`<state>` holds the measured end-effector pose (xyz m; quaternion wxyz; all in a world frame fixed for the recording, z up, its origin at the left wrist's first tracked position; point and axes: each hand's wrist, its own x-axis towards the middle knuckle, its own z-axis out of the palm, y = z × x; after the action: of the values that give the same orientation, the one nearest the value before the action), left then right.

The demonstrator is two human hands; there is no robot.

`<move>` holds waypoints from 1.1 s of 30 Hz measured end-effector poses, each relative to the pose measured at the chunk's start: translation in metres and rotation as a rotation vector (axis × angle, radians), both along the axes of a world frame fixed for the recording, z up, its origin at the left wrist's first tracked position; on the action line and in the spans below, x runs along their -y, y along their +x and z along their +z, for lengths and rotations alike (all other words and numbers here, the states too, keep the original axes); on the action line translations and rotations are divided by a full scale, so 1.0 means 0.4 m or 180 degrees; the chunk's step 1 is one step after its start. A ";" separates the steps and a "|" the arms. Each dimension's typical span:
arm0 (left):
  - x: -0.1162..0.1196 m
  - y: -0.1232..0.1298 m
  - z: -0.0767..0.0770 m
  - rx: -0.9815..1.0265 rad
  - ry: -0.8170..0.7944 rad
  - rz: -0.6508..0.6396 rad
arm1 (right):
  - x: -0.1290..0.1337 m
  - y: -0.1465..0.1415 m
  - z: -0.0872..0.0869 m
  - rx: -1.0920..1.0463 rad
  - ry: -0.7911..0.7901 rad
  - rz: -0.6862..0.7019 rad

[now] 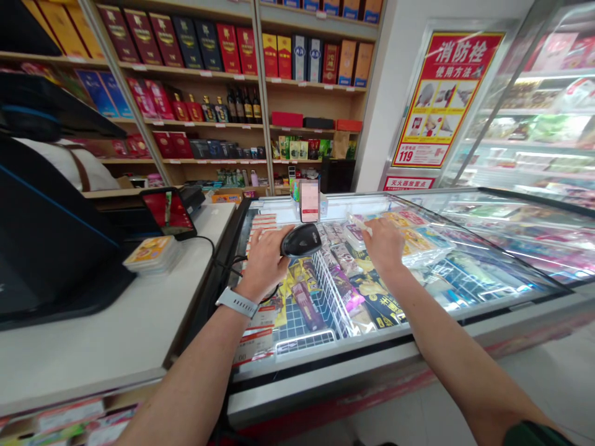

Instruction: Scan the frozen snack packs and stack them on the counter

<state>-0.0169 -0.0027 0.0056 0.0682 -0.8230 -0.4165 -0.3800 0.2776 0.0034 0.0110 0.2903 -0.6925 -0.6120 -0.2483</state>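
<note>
My left hand [267, 257], with a grey watch band on the wrist, is closed around a black handheld barcode scanner [301, 240] above the freezer's glass top. The scanner's head points right, toward my other hand. My right hand [385, 243] is closed, pinching the edge of a clear plastic package [357, 233] with a pinkish label; the package is partly hidden by the fingers. Just right of that hand, a clear bag of yellow packs [421, 243] lies on the glass. A smartphone [310, 201] with a lit pinkish screen stands upright past the scanner.
Under the glass, a white wire basket [328, 291] and bagged frozen goods fill the chest freezer [325, 387]. On the counter [116, 328] at left are stacked packs [152, 254], a small tablet [170, 214] and a black checkout terminal [41, 235]. Shelves of boxes and bottles stand behind.
</note>
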 end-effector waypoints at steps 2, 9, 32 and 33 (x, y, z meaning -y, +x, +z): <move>-0.001 -0.001 -0.001 0.0004 0.0031 -0.0018 | 0.002 -0.006 0.002 0.0139 -0.0250 -0.0142; -0.001 -0.002 0.000 0.0035 0.0025 -0.0011 | 0.007 -0.031 0.009 0.0402 -0.0862 -0.0376; 0.001 -0.002 0.001 0.0071 -0.0011 -0.0049 | -0.035 -0.023 -0.030 0.0843 -0.0831 -0.0075; 0.001 -0.002 0.000 0.0067 -0.0020 -0.0036 | -0.036 -0.024 -0.031 0.0843 -0.0831 -0.0090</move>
<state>-0.0179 -0.0029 0.0058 0.0592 -0.8215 -0.4138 -0.3877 0.2680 0.0177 -0.0013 0.1113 -0.6941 -0.6621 -0.2598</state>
